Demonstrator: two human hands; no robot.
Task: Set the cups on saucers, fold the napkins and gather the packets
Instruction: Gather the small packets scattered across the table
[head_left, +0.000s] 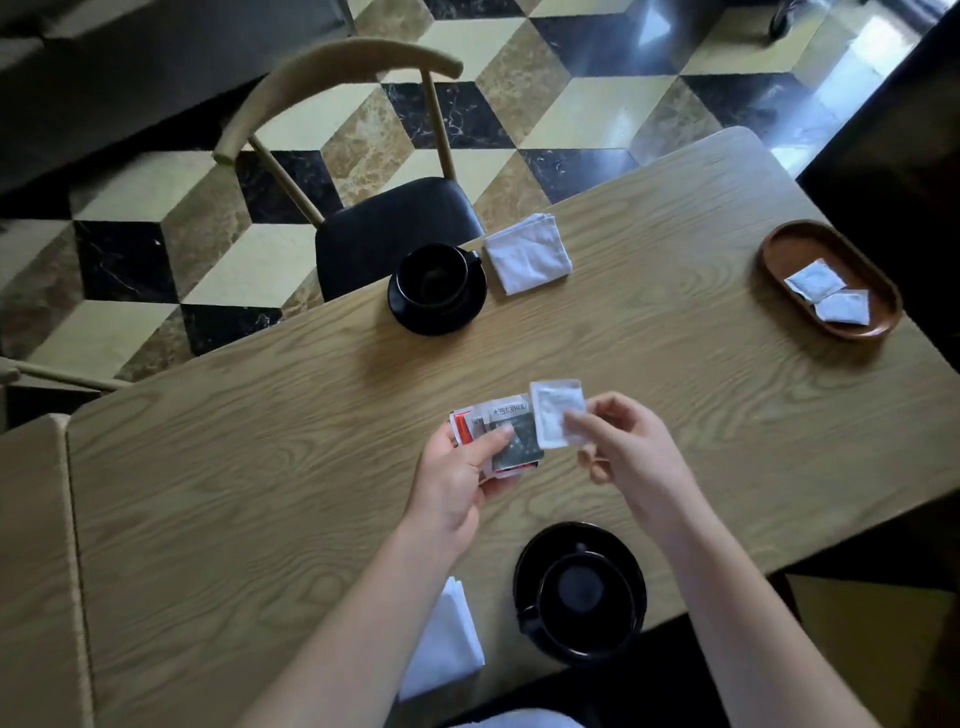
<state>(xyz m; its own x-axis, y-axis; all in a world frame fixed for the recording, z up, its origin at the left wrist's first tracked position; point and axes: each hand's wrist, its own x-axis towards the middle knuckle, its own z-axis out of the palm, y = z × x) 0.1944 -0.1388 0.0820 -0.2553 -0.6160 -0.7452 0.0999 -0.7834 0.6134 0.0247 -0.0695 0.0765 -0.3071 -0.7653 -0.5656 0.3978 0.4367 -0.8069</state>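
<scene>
bare wooden table (234, 493) is seen left of the left hand (457, 478) and across the middle toward the wooden tray (779, 244). the near edge is blocked by a black cup on its saucer (579, 592) and a folded napkin (447, 644); the far edge by a second cup and saucer (436, 288) beside another napkin (527, 254).

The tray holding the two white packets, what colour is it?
The tray is reddish-brown wood, seen in the head view at the table's far right.
</scene>
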